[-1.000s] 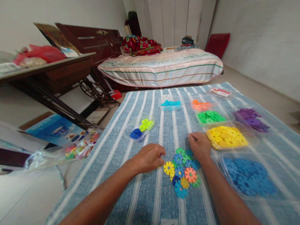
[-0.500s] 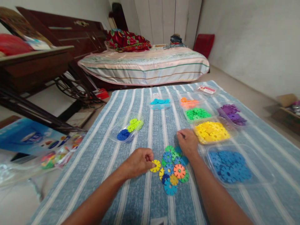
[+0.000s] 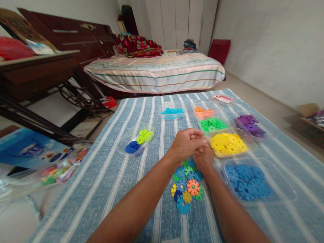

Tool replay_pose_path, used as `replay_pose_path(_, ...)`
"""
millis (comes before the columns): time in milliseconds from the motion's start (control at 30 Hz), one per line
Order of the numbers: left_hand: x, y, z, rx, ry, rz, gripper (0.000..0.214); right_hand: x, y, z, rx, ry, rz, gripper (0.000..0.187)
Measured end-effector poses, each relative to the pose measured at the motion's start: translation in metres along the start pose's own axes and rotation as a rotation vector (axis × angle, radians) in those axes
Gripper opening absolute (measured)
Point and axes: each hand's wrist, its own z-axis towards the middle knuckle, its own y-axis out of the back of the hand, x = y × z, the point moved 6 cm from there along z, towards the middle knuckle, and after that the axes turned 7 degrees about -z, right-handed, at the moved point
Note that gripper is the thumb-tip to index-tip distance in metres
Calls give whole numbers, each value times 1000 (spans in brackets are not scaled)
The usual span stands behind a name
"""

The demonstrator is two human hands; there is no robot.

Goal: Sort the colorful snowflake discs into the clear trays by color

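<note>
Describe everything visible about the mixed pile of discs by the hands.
The pile is a loose heap of flat, notched, plastic-looking discs in blue, green, orange and yellow, overlapping and lying flat on the striped cloth. The right hand covers its far edge; the left hand is raised over that edge.

Snowflake discs (image 3: 187,187) were matt moulded plastic; trays (image 3: 284,185) clear glossy plastic; striped mat (image 3: 118,175) coarse woven cloth; table (image 3: 35,72) dark varnished wood
</note>
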Motion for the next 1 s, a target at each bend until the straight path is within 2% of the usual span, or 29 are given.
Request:
replay_pose_path(67,0,6,0,-20,-25,93,15,0,0,1,12,-7,36,23)
replay_pose_path(133,3,23,-8,-22,-25,288,10,0,1,2,12,-12,71,25)
replay_pose_path(333,16,90,-55,-5,98,1096,8,-2,2,3,16,-16,69,25)
replay_pose_path(433,24,106,-77,30,166,1276,7,-1,2,2,23,1,60,25)
replay_pose_path(600,42,114,-97,61,216,1274,12,-2,1,2,27,17,52,25)
replay_pose_path(733,47,117,-99,58,184,1193,3,-4,1,2,24,15,54,25)
replay_pose_path(900,47,114,-90,86,252,910,9,-4,1,3,19,3,63,25)
replay_pose_path(1000,42,94,-70,122,234,727,6,-3,2,3,9,1,68,25)
